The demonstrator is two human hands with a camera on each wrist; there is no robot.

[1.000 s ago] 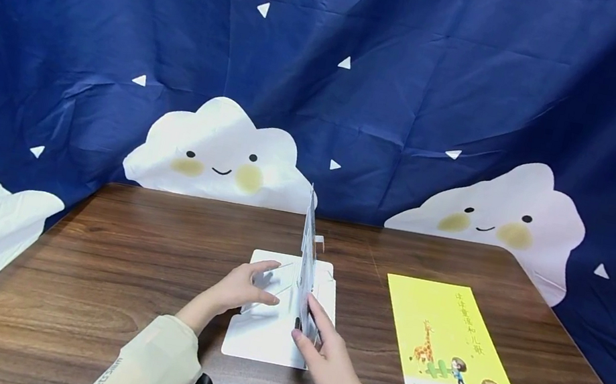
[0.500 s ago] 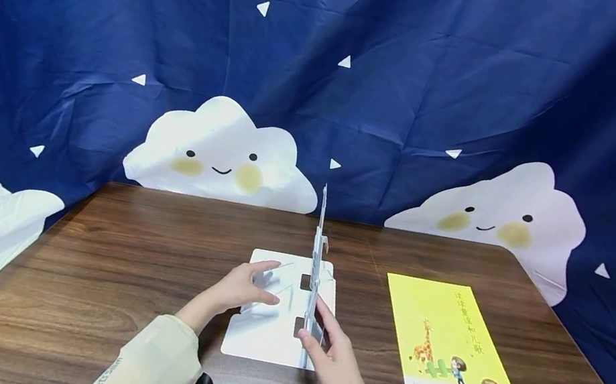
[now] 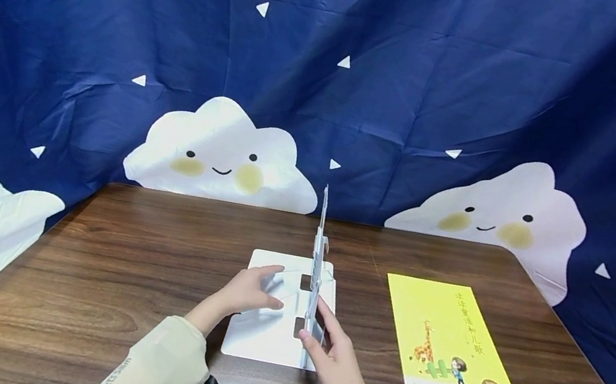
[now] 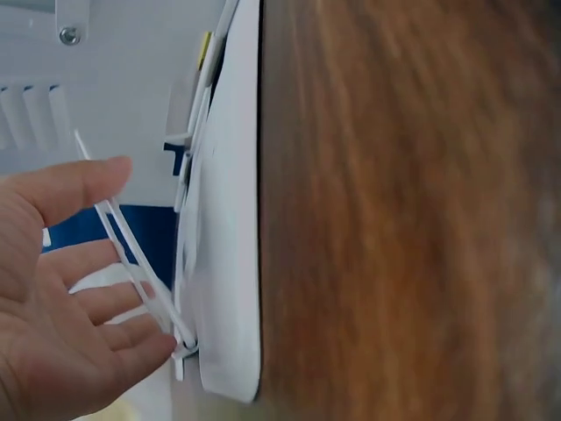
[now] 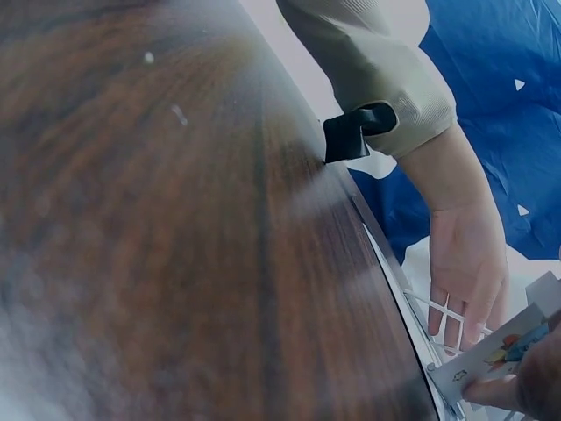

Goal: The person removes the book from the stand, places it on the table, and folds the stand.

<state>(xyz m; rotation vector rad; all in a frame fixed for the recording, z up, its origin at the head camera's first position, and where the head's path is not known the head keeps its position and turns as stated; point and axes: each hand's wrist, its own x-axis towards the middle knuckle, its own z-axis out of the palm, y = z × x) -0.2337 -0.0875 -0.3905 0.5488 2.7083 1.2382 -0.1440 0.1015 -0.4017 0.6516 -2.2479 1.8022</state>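
Observation:
A white book stand lies with its flat base on the table. Its hinged panel stands upright, seen edge-on from above. My right hand pinches the lower near part of this panel between thumb and fingers. On the base's left side, my left hand has thumb and fingers spread beside a thin white wire support. In the left wrist view the fingers lie against or just behind that wire; contact is hard to tell. The right wrist view shows printed pictures on the panel near my right thumb.
A yellow children's book with a giraffe on its cover lies flat to the right on the brown wooden table. A blue curtain with clouds hangs behind the table.
My right hand has swung the panel rightward to upright, then held it still, uncovering two dark cutouts in the base. My left hand has shifted slightly right over the base.

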